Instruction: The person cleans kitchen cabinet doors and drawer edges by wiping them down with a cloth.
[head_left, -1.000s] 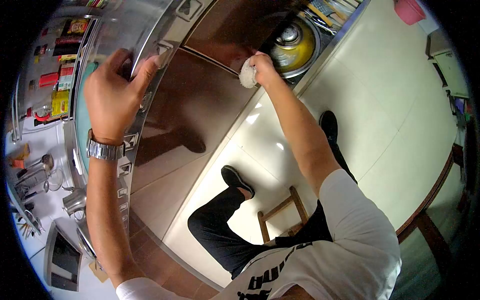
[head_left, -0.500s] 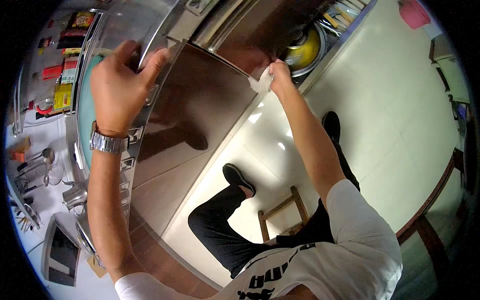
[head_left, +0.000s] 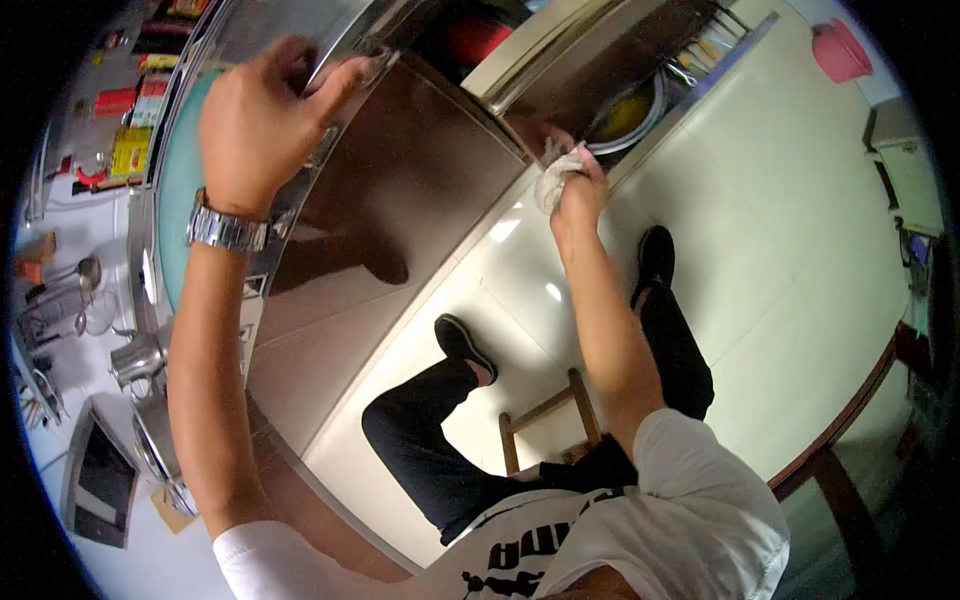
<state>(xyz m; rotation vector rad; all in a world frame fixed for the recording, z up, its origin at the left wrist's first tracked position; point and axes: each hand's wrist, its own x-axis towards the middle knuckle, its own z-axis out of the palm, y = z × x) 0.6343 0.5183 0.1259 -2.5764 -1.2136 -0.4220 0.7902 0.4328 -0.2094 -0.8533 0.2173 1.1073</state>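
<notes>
My left hand [head_left: 262,125], with a metal watch on its wrist, has its thumb and fingers hooked around the metal counter edge [head_left: 345,55]. In my right hand [head_left: 580,195] is a crumpled white cloth [head_left: 552,184], held against the lower edge of a glossy brown drawer front [head_left: 570,90]. Right beside that hand, a round metal-rimmed pan or bowl [head_left: 630,118] with something yellow in it sits in the pulled-out drawer. Utensils [head_left: 705,52] lie farther along the drawer.
Shelves with coloured packets [head_left: 130,150] and a metal pot [head_left: 138,358] are at the left. A wooden stool [head_left: 548,410] is between my legs. A pink bucket [head_left: 840,52] stands at the upper right on the pale floor [head_left: 740,230]. Something red [head_left: 480,42] shows in the dark opening behind the drawer front.
The drawer has come farther out, uncovering the dark opening with the red thing. My right hand and the cloth have moved right and slightly down. My left hand has shifted up and right in view.
</notes>
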